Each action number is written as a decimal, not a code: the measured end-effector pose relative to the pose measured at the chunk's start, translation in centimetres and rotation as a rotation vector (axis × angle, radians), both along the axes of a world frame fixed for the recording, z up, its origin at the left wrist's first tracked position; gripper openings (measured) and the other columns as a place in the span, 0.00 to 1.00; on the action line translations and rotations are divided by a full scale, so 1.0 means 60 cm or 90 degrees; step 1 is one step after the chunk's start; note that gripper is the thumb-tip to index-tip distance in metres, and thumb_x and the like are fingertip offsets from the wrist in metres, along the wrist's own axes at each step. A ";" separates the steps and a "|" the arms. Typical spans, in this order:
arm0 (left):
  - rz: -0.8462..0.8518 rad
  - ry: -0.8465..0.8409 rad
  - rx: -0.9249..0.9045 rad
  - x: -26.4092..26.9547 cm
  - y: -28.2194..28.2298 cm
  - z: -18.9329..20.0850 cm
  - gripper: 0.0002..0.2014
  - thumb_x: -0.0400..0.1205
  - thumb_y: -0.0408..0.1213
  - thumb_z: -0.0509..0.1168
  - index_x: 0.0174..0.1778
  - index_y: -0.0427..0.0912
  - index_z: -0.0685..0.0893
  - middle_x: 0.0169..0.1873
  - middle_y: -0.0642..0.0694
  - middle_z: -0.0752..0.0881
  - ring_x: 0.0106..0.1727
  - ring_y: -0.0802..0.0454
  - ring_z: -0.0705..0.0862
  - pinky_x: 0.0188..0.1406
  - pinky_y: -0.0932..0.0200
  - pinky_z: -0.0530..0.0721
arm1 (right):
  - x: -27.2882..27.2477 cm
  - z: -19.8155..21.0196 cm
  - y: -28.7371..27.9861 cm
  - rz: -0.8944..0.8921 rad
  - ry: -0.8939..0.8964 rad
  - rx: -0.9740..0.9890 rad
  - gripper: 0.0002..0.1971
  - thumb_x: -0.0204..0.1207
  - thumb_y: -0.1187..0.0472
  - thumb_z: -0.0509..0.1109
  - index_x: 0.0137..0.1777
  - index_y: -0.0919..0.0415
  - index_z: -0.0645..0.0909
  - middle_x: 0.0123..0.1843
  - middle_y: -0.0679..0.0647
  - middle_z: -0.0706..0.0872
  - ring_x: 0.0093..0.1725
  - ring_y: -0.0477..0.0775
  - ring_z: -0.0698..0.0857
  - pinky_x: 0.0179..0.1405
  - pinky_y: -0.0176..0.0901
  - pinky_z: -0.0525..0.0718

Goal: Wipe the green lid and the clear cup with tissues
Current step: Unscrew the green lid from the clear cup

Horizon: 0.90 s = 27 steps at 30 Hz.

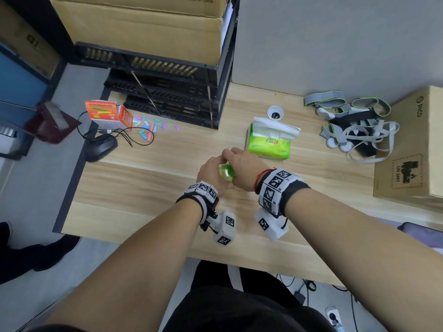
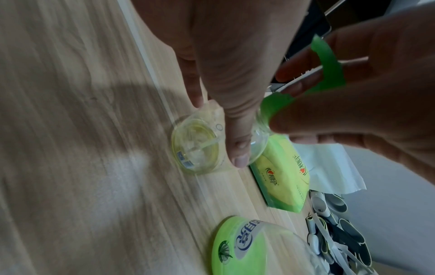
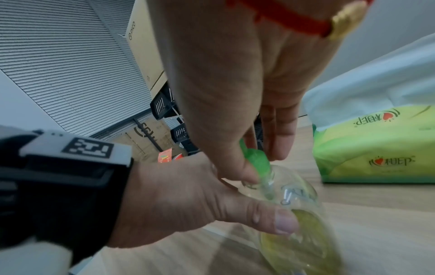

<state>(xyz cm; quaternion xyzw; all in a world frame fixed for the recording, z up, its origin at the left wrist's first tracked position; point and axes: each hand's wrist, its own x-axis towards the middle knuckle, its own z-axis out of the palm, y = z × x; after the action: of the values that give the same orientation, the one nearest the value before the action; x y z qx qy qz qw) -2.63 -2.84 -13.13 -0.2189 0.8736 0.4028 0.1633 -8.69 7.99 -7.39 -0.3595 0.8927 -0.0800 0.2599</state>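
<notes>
The clear cup is tilted just above the wooden table, its yellowish base turned toward the left wrist camera. My left hand grips its body, with the thumb pressed on the side. The green lid sits at the cup's mouth. My right hand pinches this lid from above with thumb and fingers. A green tissue pack lies just behind the hands, with a white tissue sticking out of it. Neither hand holds a tissue.
Stacked black crates with cardboard boxes stand at the back left. An orange box, coloured chalks, a mouse and a cable lie left. A heap of grey straps and a cardboard box lie right. A round green labelled thing lies near my left wrist.
</notes>
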 end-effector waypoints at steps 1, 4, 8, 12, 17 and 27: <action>0.003 0.002 -0.001 0.000 0.000 -0.001 0.33 0.61 0.39 0.83 0.62 0.47 0.80 0.57 0.47 0.85 0.56 0.46 0.84 0.55 0.53 0.83 | 0.001 0.001 0.000 0.008 -0.010 -0.009 0.23 0.66 0.65 0.74 0.60 0.62 0.73 0.54 0.60 0.80 0.46 0.62 0.83 0.39 0.48 0.77; 0.025 0.012 0.041 0.001 -0.001 -0.009 0.41 0.61 0.37 0.83 0.71 0.51 0.77 0.60 0.51 0.84 0.57 0.50 0.82 0.59 0.55 0.82 | -0.002 0.001 0.001 -0.042 0.023 0.013 0.22 0.69 0.56 0.74 0.59 0.63 0.72 0.51 0.60 0.83 0.45 0.63 0.86 0.40 0.51 0.84; 0.046 0.018 0.041 0.000 0.002 -0.015 0.37 0.58 0.37 0.84 0.64 0.51 0.80 0.57 0.53 0.85 0.57 0.52 0.83 0.54 0.59 0.80 | 0.000 0.003 0.005 0.006 0.019 0.007 0.18 0.70 0.64 0.72 0.60 0.62 0.76 0.54 0.60 0.81 0.45 0.62 0.85 0.41 0.48 0.80; 0.042 0.022 0.040 -0.001 0.002 -0.016 0.38 0.60 0.36 0.84 0.66 0.50 0.79 0.59 0.52 0.85 0.58 0.50 0.83 0.57 0.57 0.82 | 0.001 0.000 0.008 -0.021 0.018 0.013 0.22 0.69 0.60 0.74 0.62 0.62 0.74 0.53 0.60 0.81 0.46 0.64 0.86 0.41 0.49 0.80; 0.049 0.028 0.054 0.001 0.002 -0.020 0.38 0.58 0.37 0.85 0.66 0.52 0.79 0.58 0.54 0.85 0.61 0.52 0.82 0.54 0.61 0.79 | -0.002 0.010 0.013 0.033 0.001 -0.002 0.19 0.69 0.65 0.74 0.61 0.59 0.79 0.55 0.57 0.81 0.48 0.61 0.85 0.39 0.44 0.72; 0.085 -0.009 0.101 -0.005 0.008 -0.018 0.50 0.56 0.44 0.87 0.75 0.52 0.73 0.65 0.53 0.81 0.66 0.54 0.78 0.62 0.63 0.75 | -0.036 0.068 0.063 -0.080 -0.039 -0.178 0.17 0.63 0.60 0.77 0.53 0.56 0.84 0.47 0.52 0.86 0.41 0.50 0.80 0.45 0.45 0.82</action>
<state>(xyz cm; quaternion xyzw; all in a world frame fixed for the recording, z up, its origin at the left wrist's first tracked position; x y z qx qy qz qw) -2.91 -2.38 -14.23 -0.2657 0.8213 0.4791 0.1590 -10.88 11.78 -3.28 -0.3330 0.8852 -0.2304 0.2291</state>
